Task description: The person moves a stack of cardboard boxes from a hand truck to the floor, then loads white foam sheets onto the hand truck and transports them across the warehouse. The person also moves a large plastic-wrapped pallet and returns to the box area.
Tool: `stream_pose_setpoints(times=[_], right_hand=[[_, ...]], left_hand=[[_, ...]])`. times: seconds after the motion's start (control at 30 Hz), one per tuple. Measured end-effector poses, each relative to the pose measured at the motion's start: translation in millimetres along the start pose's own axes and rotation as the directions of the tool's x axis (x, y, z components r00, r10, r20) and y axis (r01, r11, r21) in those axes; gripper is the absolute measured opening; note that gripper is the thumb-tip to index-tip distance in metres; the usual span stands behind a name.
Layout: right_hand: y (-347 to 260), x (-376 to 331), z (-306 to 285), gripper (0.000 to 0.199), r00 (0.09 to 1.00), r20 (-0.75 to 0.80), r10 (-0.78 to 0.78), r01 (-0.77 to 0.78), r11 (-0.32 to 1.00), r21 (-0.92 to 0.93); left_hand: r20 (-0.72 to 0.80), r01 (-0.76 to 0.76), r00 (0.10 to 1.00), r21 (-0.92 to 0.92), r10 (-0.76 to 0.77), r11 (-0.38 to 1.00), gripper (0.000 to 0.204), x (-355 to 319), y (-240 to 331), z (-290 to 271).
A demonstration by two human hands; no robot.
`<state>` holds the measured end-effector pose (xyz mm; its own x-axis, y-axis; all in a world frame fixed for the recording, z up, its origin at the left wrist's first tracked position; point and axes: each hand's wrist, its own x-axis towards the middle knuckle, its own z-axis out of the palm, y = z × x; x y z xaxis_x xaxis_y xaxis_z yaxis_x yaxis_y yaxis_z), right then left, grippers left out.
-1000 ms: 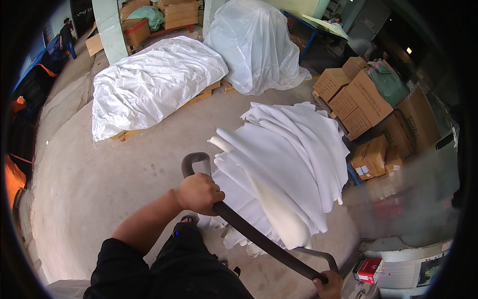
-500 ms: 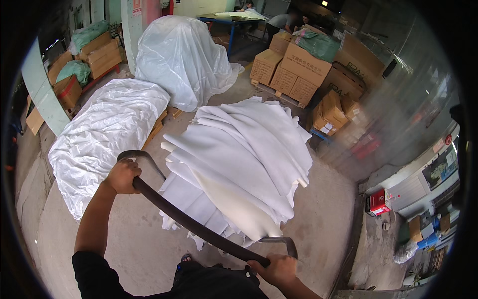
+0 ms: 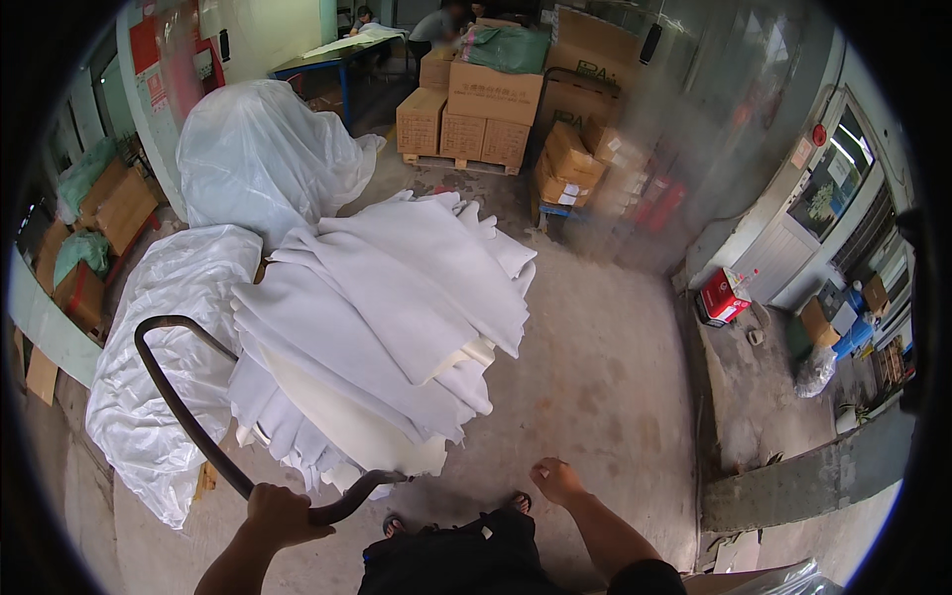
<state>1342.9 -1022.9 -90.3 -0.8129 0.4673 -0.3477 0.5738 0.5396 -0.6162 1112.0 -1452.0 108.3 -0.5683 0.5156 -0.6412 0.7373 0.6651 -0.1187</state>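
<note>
A dark curved metal handle [image 3: 188, 421] of a cart arches up at the near left of a heap of sheets. My left hand [image 3: 283, 516] is closed around this handle close to its right-hand bend. Off to the right, my right hand [image 3: 557, 482] hangs over the floor, away from the handle, its fingers loosely curled with nothing visible in them. The large pale sheets [image 3: 387, 288], white to cream and resembling hides or thick cloth, lie piled with wavy edges overhanging. They hide most of what carries them.
White plastic sheeting covers a low pile [image 3: 164, 367] at left and a taller covered heap [image 3: 263, 149] behind. Cardboard boxes [image 3: 486, 114] stand on a pallet farther back, near people at a blue table [image 3: 342, 61]. A red tin [image 3: 724, 296] sits beyond the ledge at right.
My right hand has let go of the handle and moved aside. My left hand has shifted along it toward the right bend. The view has turned right, so the sheets appear farther left.
</note>
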Motion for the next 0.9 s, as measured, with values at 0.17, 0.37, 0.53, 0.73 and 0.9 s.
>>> stream_pose_setpoints(times=[0.17,0.37,0.53,0.73,0.9], right_hand=[[242,-23,-22,0.034,0.886,0.187,0.425,-0.341,0.869,-0.359],[461,-96,-6,0.041,0.667,0.313,0.676,-0.550,0.730,-0.404],[483,-37,-9,0.029,0.841,0.323,0.435,-0.223,0.821,-0.526],[355,188,-190,0.033,0.885,0.028,0.465,-0.464,0.875,0.139],[266,323,-305,0.032,0.965,-0.109,0.239,-0.236,0.971,0.040]], left_hand=[[0.287,0.157,0.924,0.320,-0.254,0.934,0.064,-4,-36,30],[0.458,0.389,0.717,0.363,-0.526,0.847,0.053,10,-59,82],[0.529,0.493,0.596,0.353,-0.605,0.795,0.052,45,-52,73],[0.781,0.805,0.593,-0.577,-0.195,0.137,0.045,243,25,-4],[-0.010,0.209,0.957,-0.671,-0.291,0.711,0.045,536,189,-126]])
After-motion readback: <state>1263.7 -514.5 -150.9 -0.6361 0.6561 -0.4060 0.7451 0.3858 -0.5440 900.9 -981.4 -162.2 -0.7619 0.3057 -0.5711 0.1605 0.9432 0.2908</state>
